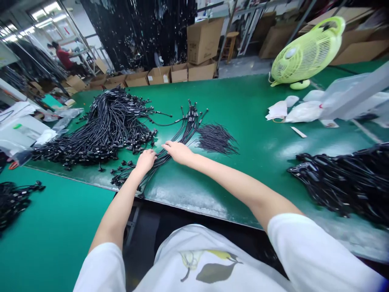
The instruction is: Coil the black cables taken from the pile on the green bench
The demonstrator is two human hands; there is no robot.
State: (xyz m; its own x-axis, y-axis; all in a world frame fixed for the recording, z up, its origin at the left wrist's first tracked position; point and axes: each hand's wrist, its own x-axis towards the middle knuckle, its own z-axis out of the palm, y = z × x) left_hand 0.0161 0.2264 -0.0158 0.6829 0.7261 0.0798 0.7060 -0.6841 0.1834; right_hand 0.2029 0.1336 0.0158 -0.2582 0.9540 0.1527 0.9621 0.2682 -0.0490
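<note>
A loose bundle of black cables (164,158) lies slantwise on the green table, plugs at its lower left end and small connectors at its upper right end. My left hand (146,160) is closed at the bundle's lower part, fingers bent over the cables. Further up, my right hand (178,152) rests against the same bundle with curled fingers; its fingertips touch the cables, and what they pinch is too small to tell. Just right of the bundle is a pile of short thin black ties (216,138). A big heap of black cables (106,125) sits to the left.
More black cables (349,178) lie at the right, and others (18,198) at the far left. A green fan (306,52) and white bags (304,112) stand at the back right. Cardboard boxes (159,76) line the table's far edge. A person in red sits in the distance.
</note>
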